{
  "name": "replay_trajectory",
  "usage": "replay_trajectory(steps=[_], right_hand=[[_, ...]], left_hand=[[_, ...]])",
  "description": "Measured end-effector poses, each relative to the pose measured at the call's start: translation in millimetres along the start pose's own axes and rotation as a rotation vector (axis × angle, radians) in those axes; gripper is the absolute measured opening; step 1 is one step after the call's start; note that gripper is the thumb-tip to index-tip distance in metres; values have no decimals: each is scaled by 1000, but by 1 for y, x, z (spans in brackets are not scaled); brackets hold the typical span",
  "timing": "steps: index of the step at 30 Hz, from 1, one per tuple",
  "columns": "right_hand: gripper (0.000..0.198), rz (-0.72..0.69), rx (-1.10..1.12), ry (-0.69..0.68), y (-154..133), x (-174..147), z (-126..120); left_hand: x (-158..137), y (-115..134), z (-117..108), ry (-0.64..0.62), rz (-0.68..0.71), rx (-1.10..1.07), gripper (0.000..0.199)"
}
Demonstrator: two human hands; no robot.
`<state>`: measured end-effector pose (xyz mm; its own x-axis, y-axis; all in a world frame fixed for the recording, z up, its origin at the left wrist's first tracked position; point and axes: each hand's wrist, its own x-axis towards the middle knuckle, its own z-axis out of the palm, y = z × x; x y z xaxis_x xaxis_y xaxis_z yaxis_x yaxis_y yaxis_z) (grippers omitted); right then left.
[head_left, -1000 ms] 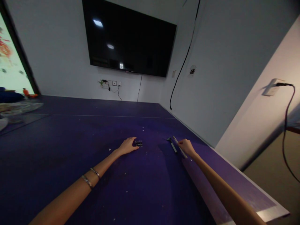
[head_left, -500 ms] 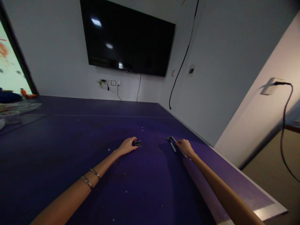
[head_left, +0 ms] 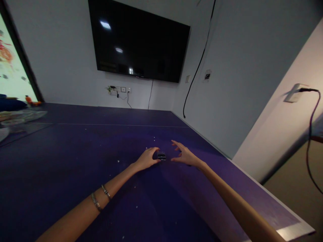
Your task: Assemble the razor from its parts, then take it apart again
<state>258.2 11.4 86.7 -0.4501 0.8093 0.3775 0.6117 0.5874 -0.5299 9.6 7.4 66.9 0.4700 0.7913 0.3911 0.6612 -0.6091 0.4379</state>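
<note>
My left hand [head_left: 148, 158] has its thumb and fingers round the near side of a small dark case [head_left: 162, 156] that looks partly clear. The case is at the surface of the purple table [head_left: 101, 168]. To its right, my right hand [head_left: 186, 156] is open, fingers spread and pointing toward the case, with a gap between them. Nothing shows in this hand's grasp. The two razor-like tools with slim grey handles, visible earlier, are hidden now, probably behind the right hand and wrist.
Small white scraps [head_left: 118, 161] dot the tabletop. Clear plastic bags [head_left: 27, 116] and a dark blue bundle [head_left: 11, 104] lie at the far left. A black cable [head_left: 196, 69] hangs by the right wall, and a television [head_left: 141, 40] is mounted above the table's far end.
My left hand has moved right with the small dark case. My right hand has let go of a razor-like tool, shifted left and spread its fingers. The view has turned slightly.
</note>
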Motion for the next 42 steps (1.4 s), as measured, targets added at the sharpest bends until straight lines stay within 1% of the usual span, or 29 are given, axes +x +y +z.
replay_trajectory(steps=[3, 6, 10, 14, 16, 18, 20, 23, 26, 28, 30, 32, 36, 42], right_hand=[[97, -61, 45, -115, -24, 1, 11], [94, -94, 51, -169, -35, 3, 14], [83, -91, 62, -184, -37, 3, 15], [79, -53, 82, -155, -27, 1, 10], [80, -7, 76, -130, -13, -2, 2], [81, 45, 63, -96, 9, -5, -11], [82, 86, 65, -73, 39, -11, -28], [86, 130, 41, -26, 91, -24, -53], [93, 225, 9, -50, 138, -38, -70], [95, 295, 7, -74, 159, -45, -75], [95, 335, 15, -91, 172, -48, -77], [96, 355, 32, -111, 177, -49, -76], [97, 385, 63, -171, 179, -46, -73], [97, 402, 129, -207, 182, -47, -71]], left_hand=[[-2, 18, -1, -28, 40, 6, 51], [-4, 28, -4, -37, 68, 18, 52], [-6, 33, -6, -46, 69, 31, 51], [-6, 27, -2, -27, 90, 23, 57], [-7, 20, 1, -20, 82, 30, 59], [-10, 9, 2, -25, 56, 50, 58], [-15, -7, 1, -46, 33, 75, 57], [-27, -34, 0, -62, -24, 120, 55], [-39, -60, 0, -77, -95, 155, 55], [-45, -71, 1, -81, -107, 172, 55], [-48, -76, 3, -85, -93, 186, 54], [-50, -77, 3, -89, -81, 201, 55], [-51, -74, 3, -93, -86, 214, 57], [-52, -72, 3, -88, -98, 216, 57]])
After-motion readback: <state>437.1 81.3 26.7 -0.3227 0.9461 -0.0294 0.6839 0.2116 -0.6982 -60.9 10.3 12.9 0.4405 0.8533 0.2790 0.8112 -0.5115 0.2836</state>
